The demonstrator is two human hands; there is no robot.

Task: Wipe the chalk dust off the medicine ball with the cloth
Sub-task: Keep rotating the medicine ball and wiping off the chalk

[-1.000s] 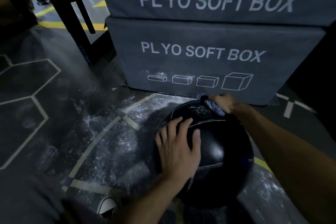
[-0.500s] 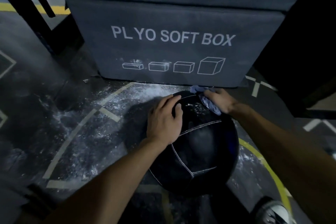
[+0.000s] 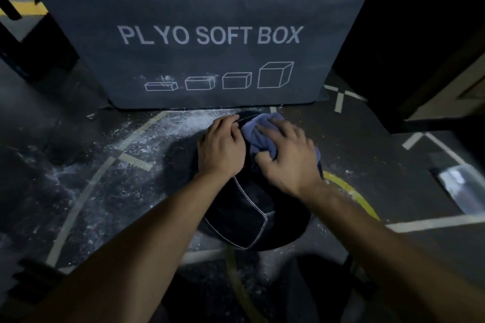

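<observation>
one medicine ball (image 3: 249, 215): black, pale seams | right hand (image 3: 288, 155) grips blue cloth (image 3: 259, 136) | left hand (image 3: 223, 147) seemingly curled on top

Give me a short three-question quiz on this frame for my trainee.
1. True or false: the right hand holds the cloth on the medicine ball.
2. What does the left hand rest on? A) plyo box B) ball C) floor
3. Fill in: white chalk dust lies on the ____ left of the ball.

Key: 1 true; 2 B; 3 floor.
</observation>
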